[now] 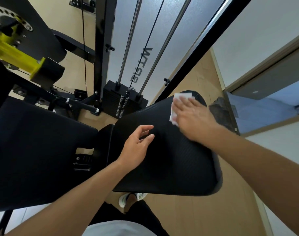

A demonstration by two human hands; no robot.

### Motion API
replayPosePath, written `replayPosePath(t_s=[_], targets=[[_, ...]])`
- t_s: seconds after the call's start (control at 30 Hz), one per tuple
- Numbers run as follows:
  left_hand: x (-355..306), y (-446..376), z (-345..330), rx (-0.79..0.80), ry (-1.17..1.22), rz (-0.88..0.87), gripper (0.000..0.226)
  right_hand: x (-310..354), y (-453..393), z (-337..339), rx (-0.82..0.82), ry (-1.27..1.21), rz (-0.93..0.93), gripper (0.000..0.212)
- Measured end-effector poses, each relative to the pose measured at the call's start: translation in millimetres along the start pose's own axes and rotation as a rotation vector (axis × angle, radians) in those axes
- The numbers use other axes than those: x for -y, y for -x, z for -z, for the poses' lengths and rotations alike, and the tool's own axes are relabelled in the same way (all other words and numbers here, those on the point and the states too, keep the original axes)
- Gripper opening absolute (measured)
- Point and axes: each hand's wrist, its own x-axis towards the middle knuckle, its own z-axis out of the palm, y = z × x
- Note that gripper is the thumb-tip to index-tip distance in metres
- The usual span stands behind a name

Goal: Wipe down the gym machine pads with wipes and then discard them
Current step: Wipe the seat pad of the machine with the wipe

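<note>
A long black ribbed pad (pixel 164 167) of the gym machine lies below me, narrowing toward its far end. My right hand (pixel 194 119) lies flat, fingers straight, and presses a white wipe (pixel 176 99) onto the pad's far end; the wipe shows beyond and beside the fingers. Over the middle of the pad hovers my left hand (pixel 137 145), fingers loosely spread and empty. A second, wider black pad (pixel 34 147) sits to the left.
Behind the pads stands the weight stack (pixel 123 101) with chrome guide rods and a cable. A yellow adjuster (pixel 14 53) and black frame parts fill the upper left. Wooden floor (pixel 204 215) runs on the right beside a wall and doorway. My shoe (pixel 126 199) shows under the pad.
</note>
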Motion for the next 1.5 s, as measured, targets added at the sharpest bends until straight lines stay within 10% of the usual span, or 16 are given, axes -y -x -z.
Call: replayPosePath(t_s=[0.3, 0.57, 0.8, 1.03, 1.3, 1.5], targets=[[6, -2, 4, 0.058, -0.036, 0.020, 0.045, 78, 79, -18, 0.162, -0.020, 0.405, 0.066], [5, -4, -2, 0.046, -0.040, -0.003, 0.046, 6, -11, 13, 0.127, -0.009, -0.140, 0.063], [12, -3, 11, -0.043, -0.032, 0.016, 0.045, 88, 50, -18, 0.195, 0.032, 0.383, 0.066], [3, 3, 5, 0.026, -0.029, 0.006, 0.045, -1, -36, 15, 0.105, 0.007, -0.134, 0.065], [9, 7, 5, 0.036, -0.020, 0.024, 0.045, 92, 79, -21, 0.202, -0.025, 0.353, 0.065], [12, 27, -2, 0.037, -0.027, 0.019, 0.044, 19, 14, -2, 0.065, 0.042, 0.019, 0.067]])
